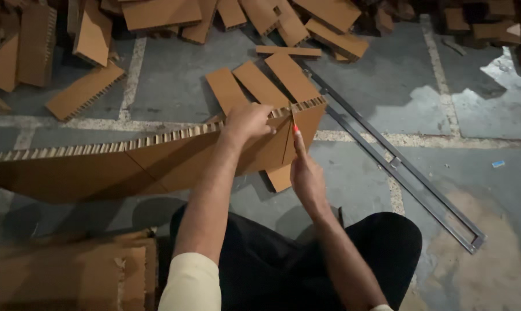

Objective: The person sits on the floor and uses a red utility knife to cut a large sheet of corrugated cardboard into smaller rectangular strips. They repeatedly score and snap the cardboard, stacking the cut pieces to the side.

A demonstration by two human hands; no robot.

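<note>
Head view: a long honeycomb board (157, 158) stands on edge across the person's lap, its cell edge facing up. The left hand (248, 122) is closed over the board's top edge near its right end, fingers wrapped down the far face, forearm reaching straight out from the cream sleeve. The right hand (306, 175) sits just below and right of that hand, clamped on a knife (295, 131) with an orange tip, its point at the board's top edge where a slit runs down the face. The right wrist is bent upward, elbow tucked by the knee.

To cut well, the blade likely should follow the existing line with steady pressure, while the left hand keeps the board upright and stays clear of the blade's path; the two hands are near each other, so that gap matters.

Beyond the board, three cut strips (260, 85) lie side by side on the floor. A metal rail (399, 167) runs diagonally right of the board. Piled offcuts (157, 17) lie farther off.
</note>
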